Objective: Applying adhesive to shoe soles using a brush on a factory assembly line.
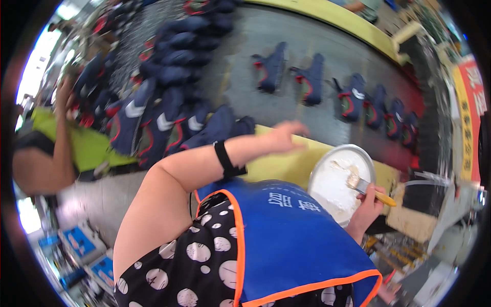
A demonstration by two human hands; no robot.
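My right hand (364,209) is closed around the yellow handle of a flat brush (384,198). Its bristles rest on white paste in a round metal pan (369,157), which stands on a yellow-green ledge. My left hand (287,137) reaches out over that ledge, slightly blurred, its fingers apart and nothing in them. Beyond it, navy shoe uppers with red trim lie spaced out on a grey conveyor belt; one shoe upper (352,97) carries a white mark. Left of my left arm, a crowded batch of similar uppers (166,120) reaches up to the forearm.
The yellow-green ledge (319,146) runs along the near side of the conveyor belt (235,77), and a yellow rail (327,16) borders its far side. At the left, another person's arm (62,128) is beside the piled uppers. A wooden board (411,217) lies right of the pan.
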